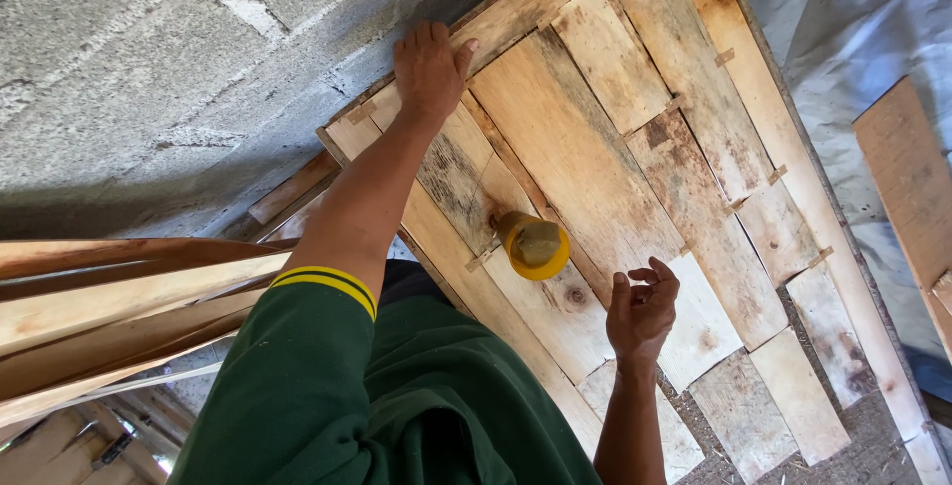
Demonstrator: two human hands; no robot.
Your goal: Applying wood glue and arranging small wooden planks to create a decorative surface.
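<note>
Yellow cup [535, 245] on wooden panel [595, 158] | just beside right hand [643, 308], loosely curled, empty | left hand [428, 66] flat on panel

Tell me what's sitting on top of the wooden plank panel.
A yellow-rimmed cup stands on the wooden plank panel, holding something brownish. The left hand presses flat on its far edge; the right hand hovers above. The surface beneath the panel is hidden.

Wooden panel [635, 178] of patchwork boards, stapled at the seams, leaning against the block wall [149, 68]. Yellow-rimmed tub [535, 245] resting on the panel near its middle. Left hand [429, 66] pressed flat on the panel's top edge, above the tub.
</note>
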